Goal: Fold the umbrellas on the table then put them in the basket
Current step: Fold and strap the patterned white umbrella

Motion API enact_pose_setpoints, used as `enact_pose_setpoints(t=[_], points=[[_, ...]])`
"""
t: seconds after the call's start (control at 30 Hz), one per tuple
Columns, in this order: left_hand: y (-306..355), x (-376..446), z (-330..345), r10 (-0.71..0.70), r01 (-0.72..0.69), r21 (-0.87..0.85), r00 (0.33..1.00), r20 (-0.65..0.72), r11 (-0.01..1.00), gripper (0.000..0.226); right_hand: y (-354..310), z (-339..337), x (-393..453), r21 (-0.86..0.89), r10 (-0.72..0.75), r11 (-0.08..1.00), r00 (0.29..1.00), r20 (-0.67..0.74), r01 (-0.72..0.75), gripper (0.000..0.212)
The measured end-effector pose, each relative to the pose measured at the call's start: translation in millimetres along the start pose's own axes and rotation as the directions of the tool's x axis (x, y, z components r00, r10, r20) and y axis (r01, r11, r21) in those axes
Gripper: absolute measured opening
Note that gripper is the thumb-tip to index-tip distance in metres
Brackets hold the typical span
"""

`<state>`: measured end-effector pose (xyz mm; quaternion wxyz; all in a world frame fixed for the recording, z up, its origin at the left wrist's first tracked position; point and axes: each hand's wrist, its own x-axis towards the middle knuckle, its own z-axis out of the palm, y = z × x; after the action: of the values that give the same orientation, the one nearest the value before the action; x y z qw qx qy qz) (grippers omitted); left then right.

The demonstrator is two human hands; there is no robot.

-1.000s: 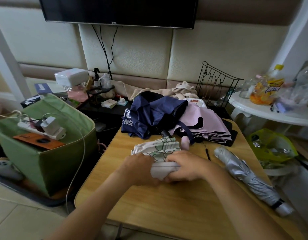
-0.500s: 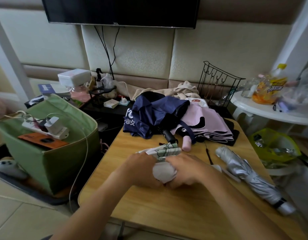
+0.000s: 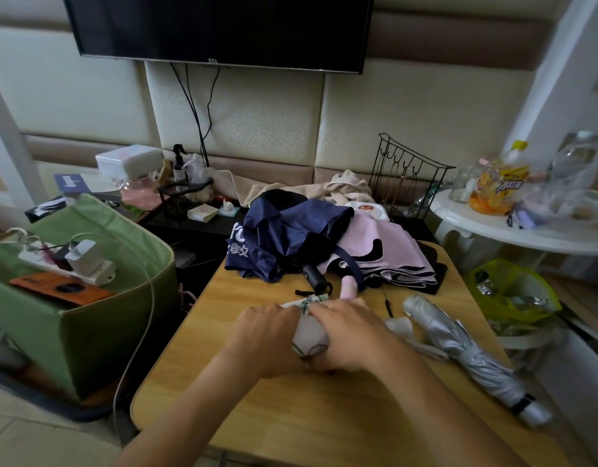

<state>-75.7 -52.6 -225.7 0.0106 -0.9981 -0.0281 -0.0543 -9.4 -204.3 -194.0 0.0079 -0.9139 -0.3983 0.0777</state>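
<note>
A small white umbrella with a green print (image 3: 310, 335) lies rolled at the middle of the wooden table (image 3: 290, 419). My left hand (image 3: 263, 335) grips its left side and my right hand (image 3: 348, 332) wraps over its right side, so most of it is hidden. A navy umbrella (image 3: 284, 241) and a pink one (image 3: 391, 261) lie unfolded at the table's far end. A folded silver umbrella (image 3: 466, 352) lies at the right. The green fabric basket (image 3: 98, 325) stands on the floor to the left.
The basket holds a power strip with a charger (image 3: 78, 261) and an orange case (image 3: 60, 289); a white cable hangs over its side. A black wire rack (image 3: 408, 176) stands behind the table. A white round side table (image 3: 526, 230) with bottles is at the right.
The printed canopy that spread beyond my hands is now rolled in tight between them. The view has shifted closer to the table.
</note>
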Motion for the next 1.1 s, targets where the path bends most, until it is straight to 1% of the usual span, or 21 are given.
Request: enact_pose_setpoints(t=[0.07, 0.13, 0.2, 0.27, 0.33, 0.4, 0.47, 0.5, 0.57, 0.63, 0.7, 0.77, 0.83, 0.9, 0.93, 0.97, 1.0, 1.1], points=[[-4.5, 1.3, -8.9, -0.039, 0.046, -0.099, 0.997, 0.073, 0.994, 0.057, -5.3, 5.1, 1.1, -0.137, -0.031, 0.99, 0.99, -0.135, 0.012, 0.051], [-10.5, 3.9, -13.8, -0.05, 0.068, -0.199, 0.994, 0.094, 0.978, 0.044, -8.9, 7.9, 2.9, -0.188, -0.026, 0.982, 0.964, -0.264, -0.025, 0.048], [-13.7, 4.0, -15.9, -0.042, 0.07, -0.25, 0.993, 0.114, 0.966, 0.039, -11.7, 5.8, 2.9, -0.172, -0.032, 0.985, 0.951, -0.309, -0.023, 0.041], [-13.3, 1.7, -16.3, -0.021, 0.052, -0.252, 0.992, 0.123, 0.966, 0.037, -11.5, 3.3, 1.8, -0.162, -0.047, 0.987, 0.946, -0.321, -0.006, 0.029], [-9.1, -2.6, -16.2, -0.023, 0.034, -0.231, 0.998, 0.051, 0.972, 0.039, -10.1, -1.1, 0.1, -0.164, -0.034, 0.986, 0.951, -0.307, -0.018, 0.024], [-4.2, -6.6, -10.0, -0.036, 0.022, -0.181, 0.996, -0.076, 0.983, 0.046, -9.6, -7.1, -2.8, -0.179, -0.012, 0.983, 0.959, -0.283, -0.041, 0.02], [1.1, -8.1, -1.8, -0.032, 0.009, -0.112, 0.977, -0.211, 0.994, 0.053, -12.1, -15.3, -7.6, -0.151, 0.015, 0.987, 0.969, -0.248, -0.054, 0.016], [3.3, -7.8, -0.3, -0.042, 0.02, -0.089, 0.966, -0.254, 0.996, 0.05, -13.3, -18.4, -9.5, -0.14, 0.027, 0.988, 0.972, -0.235, -0.061, 0.018], [5.7, -7.3, -0.4, -0.067, 0.048, -0.073, 0.958, -0.278, 0.996, 0.034, -12.6, -19.9, -9.7, -0.133, 0.028, 0.989, 0.974, -0.225, -0.059, 0.018], [5.0, -6.3, -3.7, -0.064, 0.05, -0.057, 0.961, -0.268, 0.997, 0.026, -12.0, -18.9, -8.9, -0.125, 0.01, 0.991, 0.971, -0.239, -0.041, 0.012], [3.0, -5.4, -9.1, -0.048, 0.041, -0.033, 0.963, -0.264, 0.999, 0.022, -10.6, -16.7, -7.3, -0.104, 0.001, 0.994, 0.964, -0.266, -0.029, 0.007], [0.7, -4.6, -13.7, -0.058, 0.05, -0.04, 0.965, -0.255, 0.998, 0.021, -7.3, -8.3, -2.9, -0.093, -0.024, 0.996, 0.944, -0.328, -0.007, 0.014], [-1.1, -3.7, -17.4, -0.089, 0.077, -0.057, 0.968, -0.237, 0.995, 0.026, -3.6, 1.4, 1.0, -0.103, -0.04, 0.995, 0.898, -0.438, -0.007, 0.022], [-3.0, -2.8, -19.5, -0.119, 0.102, -0.091, 0.97, -0.213, 0.991, 0.031, -3.6, 7.5, 2.4, -0.146, -0.071, 0.989, 0.829, -0.555, -0.014, 0.029], [-4.2, -2.6, -20.5, -0.127, 0.107, -0.111, 0.972, -0.195, 0.988, 0.031, -5.2, 9.3, 2.9, -0.159, -0.073, 0.987, 0.811, -0.581, -0.026, 0.03], [-5.6, -2.2, -20.5, -0.128, 0.107, -0.127, 0.976, -0.174, 0.986, 0.031, -7.5, 10.6, 2.8, -0.157, -0.064, 0.987, 0.811, -0.581, -0.035, 0.031], [-7.0, -2.4, -19.8, -0.123, 0.102, -0.14, 0.981, -0.152, 0.985, 0.031, -9.6, 11.4, 3.0, -0.147, -0.055, 0.989, 0.831, -0.554, -0.033, 0.03], [-9.3, -2.7, -15.7, -0.094, 0.079, -0.159, 0.992, -0.087, 0.984, 0.029, -11.2, 12.1, 3.9, -0.146, -0.037, 0.989, 0.91, -0.412, -0.026, 0.024]])
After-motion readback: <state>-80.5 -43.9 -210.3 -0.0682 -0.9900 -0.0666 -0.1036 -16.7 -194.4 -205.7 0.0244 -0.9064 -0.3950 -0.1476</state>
